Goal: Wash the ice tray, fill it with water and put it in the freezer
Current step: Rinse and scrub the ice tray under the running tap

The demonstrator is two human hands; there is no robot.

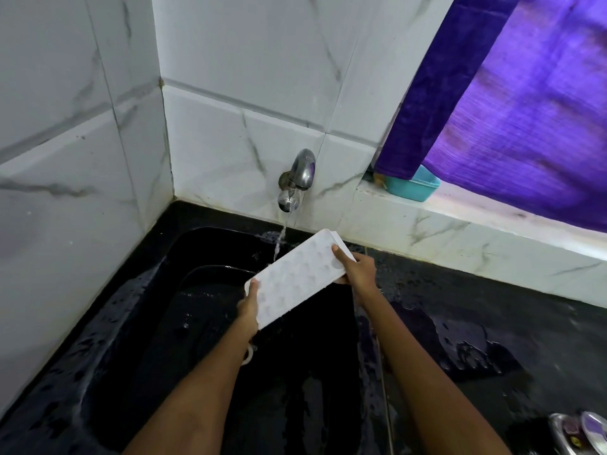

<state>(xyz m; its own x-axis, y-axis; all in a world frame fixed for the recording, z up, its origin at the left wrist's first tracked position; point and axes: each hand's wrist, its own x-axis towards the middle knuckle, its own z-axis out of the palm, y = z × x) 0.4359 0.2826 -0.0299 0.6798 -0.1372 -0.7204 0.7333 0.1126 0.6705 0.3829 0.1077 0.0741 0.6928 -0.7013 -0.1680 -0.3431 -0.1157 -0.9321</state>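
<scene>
A white ice tray (295, 274) with several round hollows is held tilted over the black sink (157, 316), its far end raised toward the wall. My left hand (248, 307) grips its near left corner. My right hand (356, 267) grips its right long edge, thumb on top. A chrome tap (297, 178) on the wall runs a thin stream of water (281, 239) that falls just past the tray's far left edge.
White marble tiles line the wall and corner. A wet black counter (476, 323) lies to the right. A teal tub (412, 185) sits on the white sill under a purple curtain (525, 103). Steel dishes (578, 435) show at the bottom right.
</scene>
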